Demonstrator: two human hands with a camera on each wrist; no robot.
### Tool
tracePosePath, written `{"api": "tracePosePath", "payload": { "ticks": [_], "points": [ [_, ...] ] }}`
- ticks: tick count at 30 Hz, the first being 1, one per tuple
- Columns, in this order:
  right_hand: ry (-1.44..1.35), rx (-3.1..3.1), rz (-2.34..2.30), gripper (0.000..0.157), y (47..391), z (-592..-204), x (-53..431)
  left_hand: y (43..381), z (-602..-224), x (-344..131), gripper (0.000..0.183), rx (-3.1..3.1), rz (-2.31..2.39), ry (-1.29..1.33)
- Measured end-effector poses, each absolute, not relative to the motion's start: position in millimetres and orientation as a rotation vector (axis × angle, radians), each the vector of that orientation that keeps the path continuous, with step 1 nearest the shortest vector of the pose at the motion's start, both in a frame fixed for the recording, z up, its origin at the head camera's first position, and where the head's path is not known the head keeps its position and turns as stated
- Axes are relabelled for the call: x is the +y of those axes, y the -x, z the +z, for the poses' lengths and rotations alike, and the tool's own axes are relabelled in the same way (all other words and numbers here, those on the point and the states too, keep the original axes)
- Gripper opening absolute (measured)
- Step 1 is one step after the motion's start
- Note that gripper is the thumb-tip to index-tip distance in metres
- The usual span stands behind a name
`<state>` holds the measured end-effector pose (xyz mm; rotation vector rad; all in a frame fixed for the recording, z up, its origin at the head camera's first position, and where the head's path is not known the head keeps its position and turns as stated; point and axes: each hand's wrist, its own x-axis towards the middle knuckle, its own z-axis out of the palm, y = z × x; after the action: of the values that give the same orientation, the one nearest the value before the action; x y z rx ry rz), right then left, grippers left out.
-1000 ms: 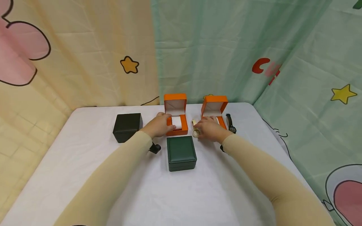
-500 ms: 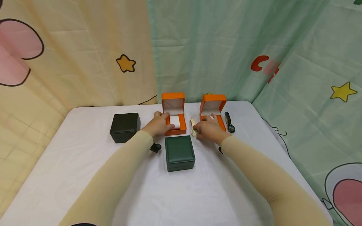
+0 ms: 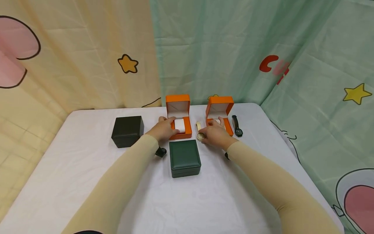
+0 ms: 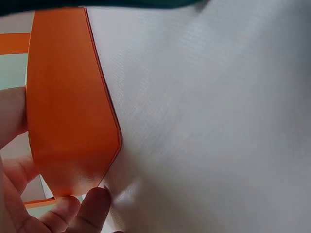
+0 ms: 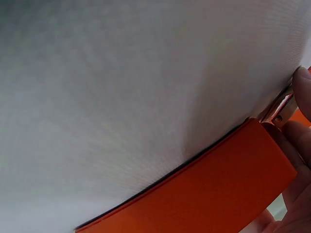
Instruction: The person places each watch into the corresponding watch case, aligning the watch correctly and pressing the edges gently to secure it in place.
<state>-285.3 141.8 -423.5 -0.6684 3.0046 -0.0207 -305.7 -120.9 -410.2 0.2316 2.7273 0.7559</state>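
Two orange watch boxes stand with lids raised at the back of the table. My left hand [image 3: 163, 129] grips the left orange box [image 3: 188, 127], which holds a white cushion [image 3: 179, 125]. In the left wrist view, the fingertips [image 4: 95, 201] press at a corner of its orange wall. My right hand [image 3: 217, 134] lies over the front of the right orange box [image 3: 220, 101], hiding part of it. A gold watch [image 3: 200, 136] lies just left of that box, its dial toward me, and my right thumb [image 5: 303, 92] and fingers pinch it at the edge.
A closed green box [image 3: 185, 157] stands in front, between my forearms. Left of my left hand is a closed black box [image 3: 127, 130]. A black watch [image 3: 237, 126] lies right of the right orange box. Curtains hang behind the table [image 3: 187, 204].
The fingers of my right hand have shifted slightly over the right orange box, beside the gold watch. My left hand keeps its grip on the left box. The head view has turned slightly.
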Motion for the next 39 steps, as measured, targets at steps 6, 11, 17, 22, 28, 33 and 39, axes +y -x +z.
{"api": "tracePosePath", "payload": {
  "ticks": [6,11,17,22,28,33,39],
  "points": [
    [0.665,3.01,-0.017,0.043,285.1,-422.9,140.7,308.2,-410.2,-118.1,0.077,2.726,0.765,-0.19],
    [0.677,3.008,0.021,0.04,283.5,-419.2,138.0,310.7,-412.0,-117.3,0.077,2.715,0.78,-0.168],
    [0.672,3.011,0.007,0.034,280.5,-414.4,133.8,311.4,-412.3,-117.0,0.077,2.701,0.803,-0.155],
    [0.645,3.02,-0.022,0.033,281.3,-416.0,131.6,312.4,-412.3,-116.9,0.08,2.685,0.791,-0.138],
    [0.607,3.012,-0.091,0.036,282.3,-417.3,130.7,314.1,-413.3,-117.4,0.081,2.684,0.786,-0.128],
    [0.614,3.02,-0.106,0.043,282.7,-417.3,129.9,314.4,-413.6,-117.7,0.082,2.679,0.803,-0.119],
    [0.611,3.026,-0.14,0.049,284.2,-419.4,128.5,314.2,-413.6,-117.1,0.082,2.68,0.815,-0.109]
  ]
}}
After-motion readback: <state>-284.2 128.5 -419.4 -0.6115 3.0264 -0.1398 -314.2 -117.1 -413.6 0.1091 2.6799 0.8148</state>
